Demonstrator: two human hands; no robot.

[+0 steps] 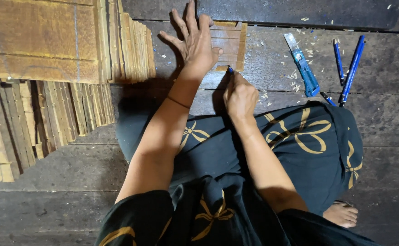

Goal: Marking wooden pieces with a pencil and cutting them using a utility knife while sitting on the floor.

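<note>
On the wooden floor [391, 68] ahead of our knees, our left hand [194, 41] presses flat, fingers spread, on a small slatted panel [229, 43], thin and probably light but brittle, while our right hand [239, 95] pinches a blue pen [230, 69] at its near edge.

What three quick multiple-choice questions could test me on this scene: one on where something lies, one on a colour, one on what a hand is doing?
1. Where does the utility knife lie?
A. right of the hands, on the floor
B. on the stacked panels
C. in the lap

2. What colour are the pens?
A. red
B. blue
C. green

3. The left hand is:
A. a fist
B. lifted
C. spread flat on the small wooden panel

Answers: 1 A, it rests on floorboards; 2 B, plainly blue; 3 C, fingers splayed while the right hand grips a blue-tipped tool.
</note>
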